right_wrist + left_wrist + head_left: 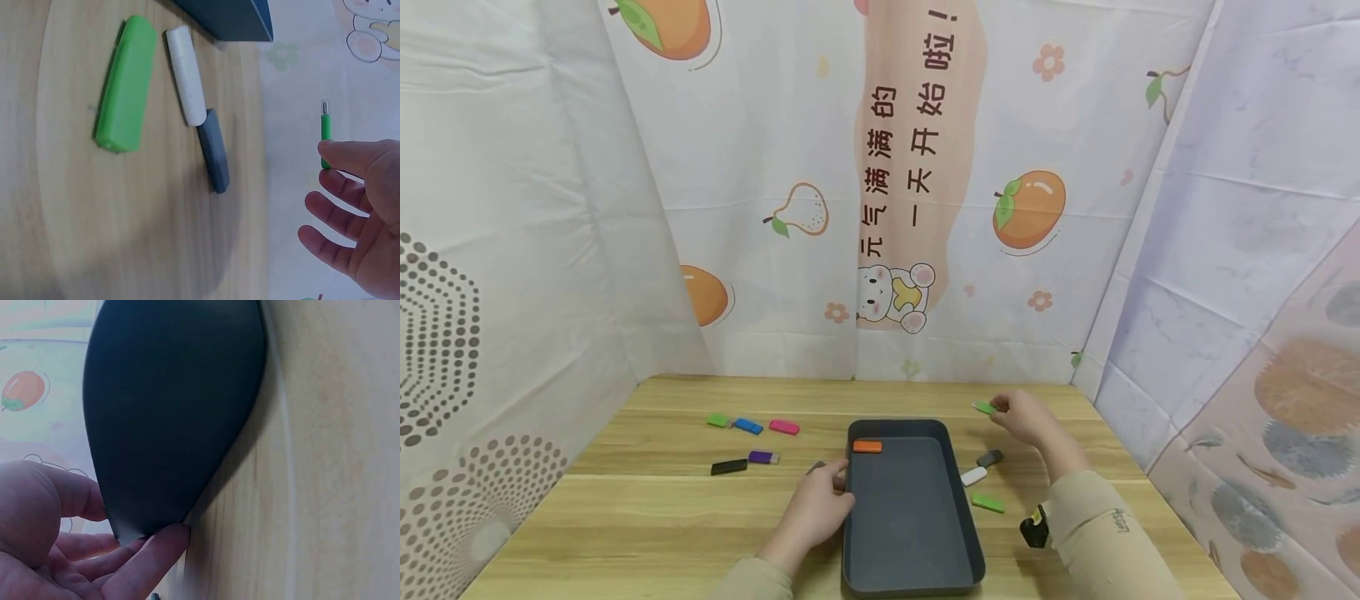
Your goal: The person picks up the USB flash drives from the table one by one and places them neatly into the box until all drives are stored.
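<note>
In the head view my left hand [817, 508] is at the left wall of a dark grey rectangular tray [913, 533]. The left wrist view shows its thumb and fingers gripping the tray's edge. An orange USB stick [867, 447] lies inside the tray, at its far left corner. Beyond the tray on the right, my right hand [1026, 417] pinches a green USB stick [325, 128] between thumb and index finger, its metal plug pointing out. The other fingers are spread and loosely bent. A dark grey stick [816, 467] shows partly behind my left hand.
Left of the tray lie green [718, 421], blue [748, 426], pink [784, 427], black [728, 467] and purple [763, 457] USB sticks. Right of it are a white stick [973, 477], a dark grey one [990, 457] and a bright green one [988, 503]. Printed curtains [760, 350] enclose the wooden table.
</note>
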Available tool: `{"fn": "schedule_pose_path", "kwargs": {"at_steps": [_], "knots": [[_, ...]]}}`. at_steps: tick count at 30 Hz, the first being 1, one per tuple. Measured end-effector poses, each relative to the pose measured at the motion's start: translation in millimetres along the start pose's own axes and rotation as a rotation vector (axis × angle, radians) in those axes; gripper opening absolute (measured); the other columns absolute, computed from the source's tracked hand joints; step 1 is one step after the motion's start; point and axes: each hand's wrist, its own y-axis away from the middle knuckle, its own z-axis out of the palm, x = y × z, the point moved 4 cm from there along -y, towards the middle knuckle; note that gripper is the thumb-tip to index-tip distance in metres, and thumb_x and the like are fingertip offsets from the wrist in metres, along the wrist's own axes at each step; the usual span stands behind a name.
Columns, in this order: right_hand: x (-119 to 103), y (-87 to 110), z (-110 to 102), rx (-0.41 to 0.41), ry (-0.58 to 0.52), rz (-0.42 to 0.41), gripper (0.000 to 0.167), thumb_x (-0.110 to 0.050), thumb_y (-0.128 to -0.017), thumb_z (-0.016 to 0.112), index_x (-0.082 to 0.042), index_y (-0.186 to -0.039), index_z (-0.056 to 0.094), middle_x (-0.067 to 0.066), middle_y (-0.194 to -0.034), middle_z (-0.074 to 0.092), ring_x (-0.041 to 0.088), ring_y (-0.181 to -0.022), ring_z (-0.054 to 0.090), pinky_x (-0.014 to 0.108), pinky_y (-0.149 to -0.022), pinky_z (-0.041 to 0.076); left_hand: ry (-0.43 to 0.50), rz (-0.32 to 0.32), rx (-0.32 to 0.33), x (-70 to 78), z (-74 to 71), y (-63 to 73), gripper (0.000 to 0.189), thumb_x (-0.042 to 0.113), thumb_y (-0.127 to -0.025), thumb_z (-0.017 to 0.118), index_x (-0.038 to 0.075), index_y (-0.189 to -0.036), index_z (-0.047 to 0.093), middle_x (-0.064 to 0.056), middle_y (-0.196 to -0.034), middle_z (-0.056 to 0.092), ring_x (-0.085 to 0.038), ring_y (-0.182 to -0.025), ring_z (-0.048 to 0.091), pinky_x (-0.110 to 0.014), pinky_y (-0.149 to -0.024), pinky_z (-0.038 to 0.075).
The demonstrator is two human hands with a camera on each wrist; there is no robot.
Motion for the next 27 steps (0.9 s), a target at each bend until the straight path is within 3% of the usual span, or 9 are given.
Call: {"fn": "schedule_pose_path", "kwargs": {"at_steps": [9,27], "knots": [[-17.9,-3.9,-5.0,0.034,0.038,-0.073,0.024,-0.015,-0.096,0.070,0.000,-0.114,0.073,0.011,-0.103,0.072,0.033,-0.099,0.067,0.051,-0.086,0.053,-0.009,0.005,0.006,-0.6,0.5,0.0,0.056,0.002,-0.087,0.065,-0.010,-0.141,0.053,-0.020,-0.111,0.068,-0.027,-0.098,0.067,-0.043,-0.078,0.058],[-48.3,-6.3,-6.8,0.042,-0.015,-0.121,0.027,-0.017,-0.097,0.069,-0.001,-0.118,0.071,0.010,-0.106,0.071,0.029,-0.100,0.067,0.048,-0.085,0.055,-0.006,0.000,0.007,2.0,-0.2,2.8,0.056,0.003,-0.087,0.065,-0.011,-0.140,0.052,-0.020,-0.111,0.068,-0.027,-0.096,0.067,-0.042,-0.076,0.058]]}}
